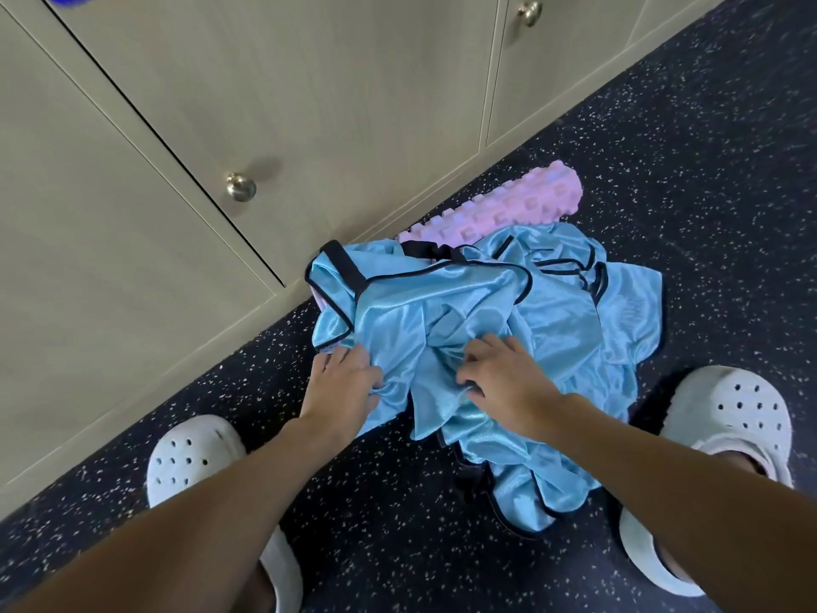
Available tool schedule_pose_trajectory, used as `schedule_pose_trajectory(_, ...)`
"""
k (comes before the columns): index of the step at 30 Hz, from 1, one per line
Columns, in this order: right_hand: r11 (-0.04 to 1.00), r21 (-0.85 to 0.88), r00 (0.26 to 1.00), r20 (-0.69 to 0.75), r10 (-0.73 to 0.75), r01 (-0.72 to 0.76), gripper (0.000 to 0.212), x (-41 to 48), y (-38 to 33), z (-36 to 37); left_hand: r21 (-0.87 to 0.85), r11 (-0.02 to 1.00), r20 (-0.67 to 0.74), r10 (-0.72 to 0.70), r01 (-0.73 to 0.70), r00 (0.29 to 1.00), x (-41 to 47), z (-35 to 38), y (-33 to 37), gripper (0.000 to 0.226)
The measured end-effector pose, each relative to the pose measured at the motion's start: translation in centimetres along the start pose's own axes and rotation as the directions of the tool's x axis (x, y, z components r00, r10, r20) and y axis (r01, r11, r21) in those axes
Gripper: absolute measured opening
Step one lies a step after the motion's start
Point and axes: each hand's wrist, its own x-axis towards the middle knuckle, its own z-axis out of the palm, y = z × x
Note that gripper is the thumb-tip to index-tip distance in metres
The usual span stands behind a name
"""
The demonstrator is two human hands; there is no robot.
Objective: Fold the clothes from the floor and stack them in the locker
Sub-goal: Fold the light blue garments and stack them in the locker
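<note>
Our left hand [345, 382] grips a fold at the near left edge of the blue clothes [464, 303], and our right hand [499, 373] has its fingers curled into the cloth at the middle of the heap. The clothes lie crumpled on the floor [663, 148], between our feet and the locker [309, 104], partly over a pink roller [499, 201]. We judge this to be the start: picking one piece out of the heap. Next we must lift it free, find its edges and spread it flat for folding. The locker doors are closed, so one needs opening before we stack.
</note>
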Motion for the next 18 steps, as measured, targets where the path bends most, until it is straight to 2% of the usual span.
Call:
schedule_pose_trajectory(2,0.999,0.03,0.999,-0.039,0.035,-0.034,0.022,0.1,0.2,-0.3,-0.174,0.984,-0.089,0.009,-0.024,0.996,-0.1,-0.4,-0.2,0.012)
schedule_pose_trajectory(4,0.991,0.109,0.99,-0.108,0.091,-0.079,0.017,0.4,0.5,-0.9,-0.403,0.915,-0.134,-0.049,-0.01,0.99,0.0,-2.4,-0.2,0.001)
schedule_pose_trajectory(6,0.977,0.177,0.974,-0.166,0.152,-0.122,0.013,0.7,0.7,-2.3,-0.558,0.829,-0.109,-0.109,0.03,0.988,0.4,-5.3,0.0,0.009)
schedule_pose_trajectory(10,0.952,0.262,0.954,-0.209,0.217,-0.159,0.011,0.9,0.1,-6.6,-0.531,0.847,-0.246,-0.119,-0.031,0.962,1.4,-12.4,0.8,0.006)
schedule_pose_trajectory(13,0.916,0.389,0.923,-0.308,0.229,-0.097,0.012,0.7,-1.4,-10.9,-0.536,0.837,-0.345,-0.099,-0.11,0.933,0.9,-17.9,2.1,0.008)
schedule_pose_trajectory(18,0.788,0.611,0.874,-0.421,0.245,0.074,0.039,-1.1,-6.5,-20.1,-0.592,0.773,-0.503,-0.134,-0.227,0.854,-1.4,-26.9,4.7,0.01)
